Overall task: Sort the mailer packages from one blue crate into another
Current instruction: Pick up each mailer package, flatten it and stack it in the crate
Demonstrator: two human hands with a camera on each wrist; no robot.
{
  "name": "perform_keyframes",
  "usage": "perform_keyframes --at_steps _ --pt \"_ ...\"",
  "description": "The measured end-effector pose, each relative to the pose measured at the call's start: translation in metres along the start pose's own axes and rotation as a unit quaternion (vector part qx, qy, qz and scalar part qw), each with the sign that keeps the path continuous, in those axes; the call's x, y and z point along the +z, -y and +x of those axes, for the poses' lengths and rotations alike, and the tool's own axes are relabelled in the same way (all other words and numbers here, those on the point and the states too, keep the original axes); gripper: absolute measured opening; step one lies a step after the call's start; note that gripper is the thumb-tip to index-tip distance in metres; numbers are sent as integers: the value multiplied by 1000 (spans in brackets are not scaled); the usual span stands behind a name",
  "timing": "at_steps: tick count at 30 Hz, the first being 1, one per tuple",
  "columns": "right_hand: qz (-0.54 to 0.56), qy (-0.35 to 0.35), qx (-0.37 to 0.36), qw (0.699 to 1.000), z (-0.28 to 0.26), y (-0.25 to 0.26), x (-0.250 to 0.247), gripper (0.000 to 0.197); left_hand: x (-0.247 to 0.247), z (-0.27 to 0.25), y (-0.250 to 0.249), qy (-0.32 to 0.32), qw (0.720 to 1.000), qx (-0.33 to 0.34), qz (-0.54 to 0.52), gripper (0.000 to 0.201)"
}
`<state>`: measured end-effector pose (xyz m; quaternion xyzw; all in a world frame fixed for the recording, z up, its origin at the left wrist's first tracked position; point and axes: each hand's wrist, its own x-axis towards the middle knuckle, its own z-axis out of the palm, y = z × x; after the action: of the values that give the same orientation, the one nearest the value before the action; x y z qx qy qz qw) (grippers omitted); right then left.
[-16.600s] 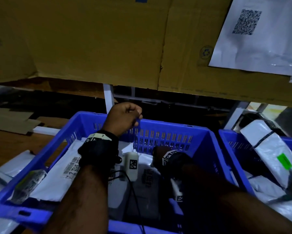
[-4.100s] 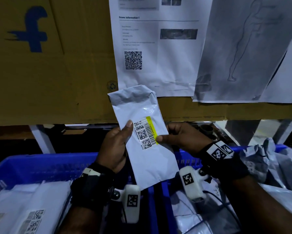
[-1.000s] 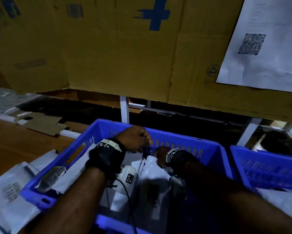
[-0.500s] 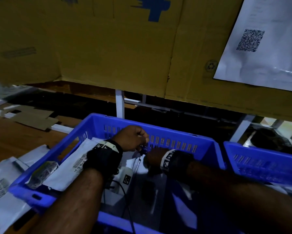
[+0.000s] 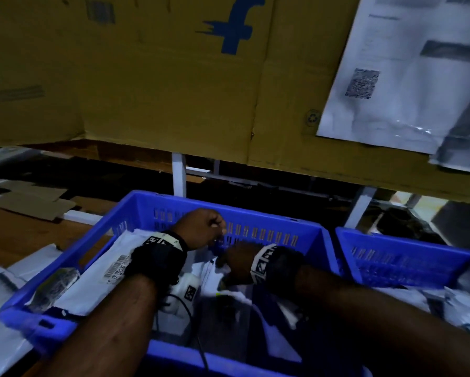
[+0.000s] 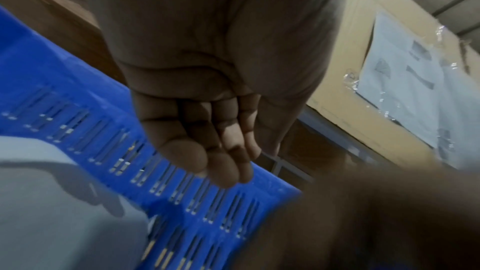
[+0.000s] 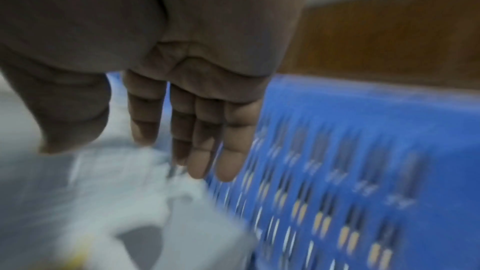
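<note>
Two hands are held low inside the left crate (image 5: 135, 213), over the white mailers.

The left hand (image 5: 201, 228) is seen near the far wall of the left crate, and its fingers (image 6: 197, 151) are loosely curled with nothing held in them. The right hand (image 5: 236, 261) is lower in that crate, just right of the left hand. Its fingers (image 7: 231, 151) are nearly straight and point down at a white mailer (image 7: 124, 192), but whether it is touched cannot be told, as the view is blurred. More mailers (image 5: 103, 257) are lying in the left crate. A second crate (image 5: 408, 257) is set just right of it, with more mailers (image 5: 446, 300) inside.
</note>
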<state>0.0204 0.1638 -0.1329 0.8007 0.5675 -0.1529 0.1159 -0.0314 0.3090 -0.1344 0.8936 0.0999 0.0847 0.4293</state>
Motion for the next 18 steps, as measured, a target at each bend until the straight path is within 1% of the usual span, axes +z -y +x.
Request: perform_keyframes --at_steps 2,4,6,8,9,11,14,16,17,18 --pt "56 -75 22 995 -29 -11 -20 44 4 1 -6 -11 999 30 -6 20" --pt "115 -133 37 984 -65 -27 -42 40 7 2 -12 -6 999 51 8 22" --pt "159 -189 61 967 -104 -50 -58 38 10 5 -23 21 996 77 48 17" --pt "164 -221 94 957 -142 -74 -66 33 15 7 -46 59 989 106 84 7" --pt "165 -224 114 954 -159 -88 -66 30 19 7 -61 70 985 118 103 5" --pt "164 -207 145 953 -186 -110 -60 27 32 8 -96 85 978 144 127 4" --pt "127 -178 201 955 -214 -135 -38 33 58 9 -147 99 963 201 146 4" --pt "95 -147 239 955 -224 -148 -17 35 79 10 -175 100 957 229 146 2" --pt "83 -120 255 956 -228 -150 -8 36 89 11 -187 97 955 238 146 4" --pt "66 -97 251 961 -231 -154 2 37 99 12 -197 97 953 245 147 7"
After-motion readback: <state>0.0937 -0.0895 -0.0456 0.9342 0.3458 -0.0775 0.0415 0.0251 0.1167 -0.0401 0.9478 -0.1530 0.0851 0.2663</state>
